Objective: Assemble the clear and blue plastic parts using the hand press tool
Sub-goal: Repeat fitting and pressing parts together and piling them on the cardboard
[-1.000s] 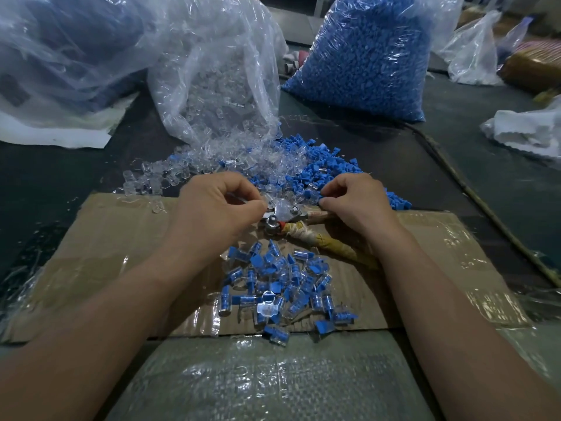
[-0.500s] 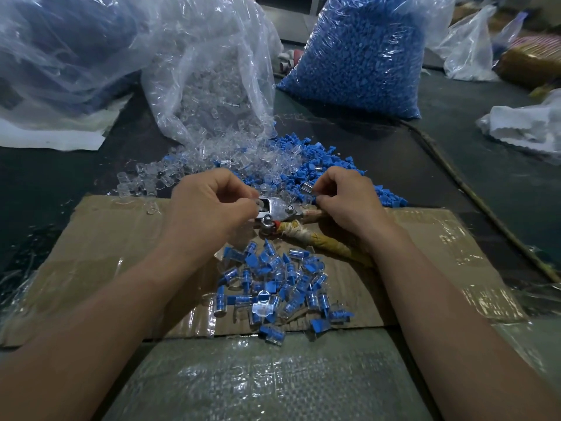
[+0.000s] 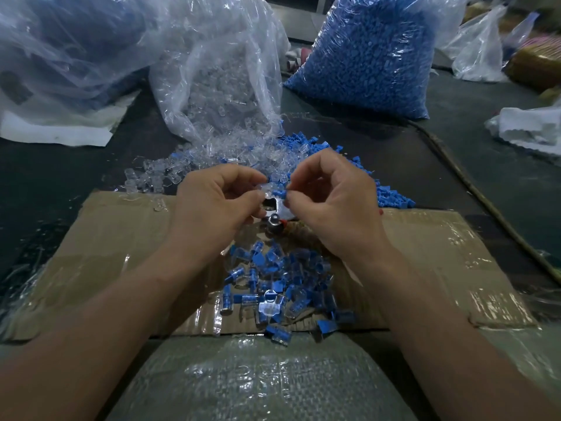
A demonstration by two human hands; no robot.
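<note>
Left hand (image 3: 218, 205) pinches a clear part (image 3: 264, 187) and right hand (image 3: 331, 202) pinches a blue part (image 3: 283, 193), held close together just above the hand press tool (image 3: 274, 212) on the cardboard (image 3: 121, 238), beside assembled pieces (image 3: 273, 284).

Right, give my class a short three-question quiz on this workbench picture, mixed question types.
1. True or false: the left hand pinches a clear part.
2. Which hand pinches the blue part? A: left. B: right hand.
3. What sheet do the finished pieces lie on?
Key: 1 true; 2 B; 3 cardboard.
</note>
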